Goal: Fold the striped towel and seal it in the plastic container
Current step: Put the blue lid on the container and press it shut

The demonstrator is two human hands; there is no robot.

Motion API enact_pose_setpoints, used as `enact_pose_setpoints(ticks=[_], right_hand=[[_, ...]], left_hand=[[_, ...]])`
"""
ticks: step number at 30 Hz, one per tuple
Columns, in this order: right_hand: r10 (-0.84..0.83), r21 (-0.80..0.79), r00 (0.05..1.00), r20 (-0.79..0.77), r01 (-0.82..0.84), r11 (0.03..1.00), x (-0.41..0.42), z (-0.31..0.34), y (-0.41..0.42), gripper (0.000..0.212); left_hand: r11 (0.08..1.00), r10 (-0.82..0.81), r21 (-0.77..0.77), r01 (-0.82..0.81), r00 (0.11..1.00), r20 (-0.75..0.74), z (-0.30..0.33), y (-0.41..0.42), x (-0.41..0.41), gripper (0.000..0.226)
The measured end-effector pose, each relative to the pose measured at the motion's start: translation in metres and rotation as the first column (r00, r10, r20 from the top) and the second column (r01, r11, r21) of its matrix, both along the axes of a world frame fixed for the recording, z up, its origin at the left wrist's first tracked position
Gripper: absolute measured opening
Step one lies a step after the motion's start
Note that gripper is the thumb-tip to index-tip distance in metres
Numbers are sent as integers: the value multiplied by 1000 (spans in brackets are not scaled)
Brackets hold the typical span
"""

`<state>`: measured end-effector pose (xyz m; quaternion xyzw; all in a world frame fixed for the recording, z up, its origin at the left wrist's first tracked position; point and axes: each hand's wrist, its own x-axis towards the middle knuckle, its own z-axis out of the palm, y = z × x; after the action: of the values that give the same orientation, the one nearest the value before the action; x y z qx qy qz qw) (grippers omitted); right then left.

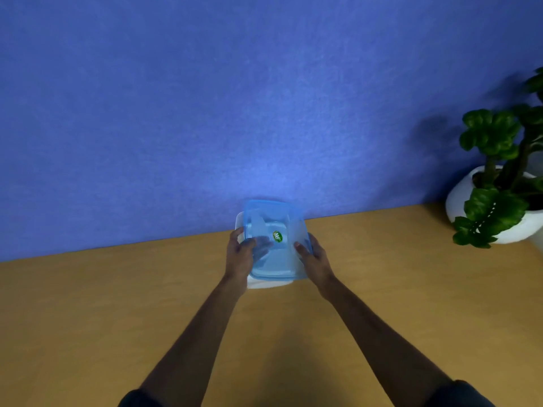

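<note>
A translucent blue lid with a green sticker is tilted over a white plastic container near the table's far edge, by the wall. My left hand grips the lid's left edge, its fingers showing through the plastic. On the lid's right edge, my right hand holds with the thumb on top. Part of the container's white rim shows behind the lid at the left. No striped towel is visible; the container's inside is hidden by the lid.
The wooden table runs up to a blue wall. A green plant in a white pot stands at the far right corner of the table.
</note>
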<state>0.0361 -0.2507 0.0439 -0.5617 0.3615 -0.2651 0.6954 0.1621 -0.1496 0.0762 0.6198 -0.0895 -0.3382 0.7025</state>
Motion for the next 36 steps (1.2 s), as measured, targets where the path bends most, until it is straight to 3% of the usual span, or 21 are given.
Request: enact_pose_setpoints(ticks=[2, 4, 7, 11, 15, 25, 36], right_hand=[[-43, 4, 999, -1, 43, 999, 5, -4, 6, 40], [-74, 5, 997, -19, 74, 997, 11, -8, 9, 42], [-69, -11, 997, -34, 69, 998, 16, -17, 8, 40], [-63, -78, 995, -80, 57, 995, 20, -29, 5, 36], [-48, -137, 993, -109, 33, 990, 26, -38, 3, 41], [-103, -239, 984, -148, 66, 969, 44, -40, 13, 49], [-136, -304, 965, -223, 64, 951, 53, -43, 14, 57]], left_hand=[[985, 25, 158, -69, 964, 266, -10, 0, -4, 39], [945, -56, 303, -126, 848, 527, -21, 2, -4, 49], [863, -210, 469, -187, 711, 671, -36, 2, -1, 54], [755, -311, 596, -274, 651, 693, -47, 6, -1, 54], [738, -340, 612, -283, 628, 701, -54, 8, 2, 55], [871, -205, 459, -172, 724, 659, -66, 17, 18, 55], [889, -224, 448, -89, 770, 597, -71, 13, 31, 51]])
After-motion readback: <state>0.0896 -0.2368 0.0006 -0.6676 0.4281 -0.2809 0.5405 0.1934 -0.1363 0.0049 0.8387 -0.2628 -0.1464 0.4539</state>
